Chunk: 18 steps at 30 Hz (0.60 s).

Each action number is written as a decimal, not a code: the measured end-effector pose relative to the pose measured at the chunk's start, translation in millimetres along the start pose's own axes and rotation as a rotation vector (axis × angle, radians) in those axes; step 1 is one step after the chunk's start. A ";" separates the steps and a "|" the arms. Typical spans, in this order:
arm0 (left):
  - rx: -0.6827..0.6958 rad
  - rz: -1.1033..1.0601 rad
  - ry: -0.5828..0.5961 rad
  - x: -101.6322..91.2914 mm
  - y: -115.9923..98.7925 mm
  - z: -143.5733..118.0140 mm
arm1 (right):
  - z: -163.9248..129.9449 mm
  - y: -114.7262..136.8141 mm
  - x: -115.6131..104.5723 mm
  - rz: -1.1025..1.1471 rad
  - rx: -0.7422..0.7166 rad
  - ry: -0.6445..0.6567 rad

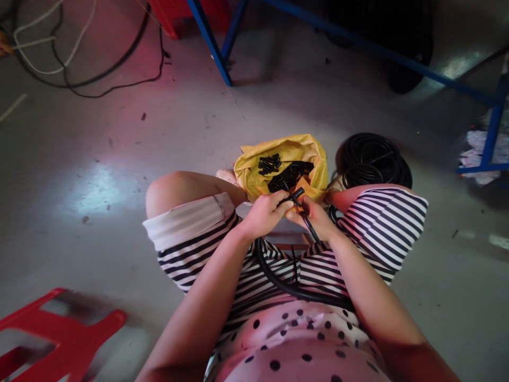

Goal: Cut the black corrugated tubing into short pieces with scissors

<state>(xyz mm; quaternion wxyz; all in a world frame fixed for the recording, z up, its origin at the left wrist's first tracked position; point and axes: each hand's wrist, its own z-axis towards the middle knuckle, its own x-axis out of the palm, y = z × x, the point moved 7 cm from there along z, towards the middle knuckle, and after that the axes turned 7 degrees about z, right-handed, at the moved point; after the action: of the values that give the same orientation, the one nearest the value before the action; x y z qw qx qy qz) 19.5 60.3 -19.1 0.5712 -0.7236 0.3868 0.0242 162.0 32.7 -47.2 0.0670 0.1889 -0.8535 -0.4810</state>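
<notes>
My left hand point(265, 213) and my right hand point(318, 216) meet just in front of a yellow bag point(242, 159). Closed fingers of both hands grip a black corrugated hose point(274, 278), which loops across my lap and up into the hands. A short ribbed black piece point(298, 193) shows at the fingertips. Something small and orange is there too, partly hidden by the fingers, and I cannot tell its kind. Inside the open bag lie many short black tube pieces point(270, 163).
A coil of black hose point(374, 159) rests on the floor right of the bag. Blue metal frame legs point(214, 48) stand ahead. Loose cables point(119, 74) lie at upper left. One red plastic stool point(63, 334) is at lower left, and crumpled white material point(477, 151) at right.
</notes>
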 end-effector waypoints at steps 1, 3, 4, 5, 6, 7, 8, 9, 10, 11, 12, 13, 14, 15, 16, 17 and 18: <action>-0.005 0.002 0.000 -0.2 0.3 0.0 | 0.5 -0.4 -0.5 -0.009 0.004 -0.005; -0.013 0.005 0.002 -1.0 1.2 0.0 | 1.2 -1.1 -2.1 -0.042 0.018 -0.025; -0.015 0.004 0.003 -1.6 1.6 -0.2 | 1.4 -1.6 -2.9 -0.063 0.030 -0.036; -0.015 -0.002 0.003 -2.3 2.0 -0.4 | 1.4 -1.9 -3.9 -0.083 0.042 -0.048; -0.011 -0.014 0.004 -2.9 2.1 -0.6 | 1.5 -2.0 -5.1 -0.099 0.050 -0.062; -0.005 -0.030 0.004 -3.7 2.0 -0.8 | 1.5 -1.8 -6.2 -0.111 0.054 -0.074; 0.002 -0.048 0.002 -4.4 1.8 -0.9 | 1.8 -1.1 -7.3 -0.120 0.053 -0.087; 0.011 -0.069 -0.001 -5.1 1.3 -0.9 | 2.1 -0.2 -8.5 -0.128 0.050 -0.098; 0.021 -0.091 -0.008 -5.7 0.6 -0.9 | 2.7 0.8 -9.6 -0.135 0.046 -0.110; 0.029 -0.112 -0.018 -6.4 -0.1 -1.0 | 3.4 1.6 -10.7 -0.143 0.045 -0.121; 0.031 -0.134 -0.030 -7.0 -0.6 -1.0 | 4.3 2.2 -11.8 -0.152 0.049 -0.130; 0.023 -0.161 -0.041 -7.2 -0.4 -1.2 | 5.2 2.6 -12.9 -0.165 0.055 -0.141; 0.000 -0.196 -0.048 -6.9 0.7 -1.5 | 6.0 2.9 -14.4 -0.178 0.064 -0.156; -0.036 -0.239 -0.049 -6.0 2.5 -2.0 | 6.7 3.0 -16.1 -0.188 0.073 -0.174; -0.080 -0.286 -0.043 -4.5 4.9 -2.7 | 7.2 3.1 -17.8 -0.190 0.080 -0.194; -0.125 -0.333 -0.034 -2.7 7.2 -3.7 | 7.3 3.3 -19.7 -0.184 0.085 -0.216; -0.162 -0.369 -0.028 -1.4 9.2 -4.8 | 7.2 3.5 -21.6 -0.175 0.086 -0.238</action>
<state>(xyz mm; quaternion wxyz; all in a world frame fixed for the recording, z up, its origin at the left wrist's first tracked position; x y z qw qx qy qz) 11.2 56.6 -24.2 0.5112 -0.8254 0.2363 -0.0399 178.8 48.4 -46.6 -0.0850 0.2069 -0.8554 -0.4672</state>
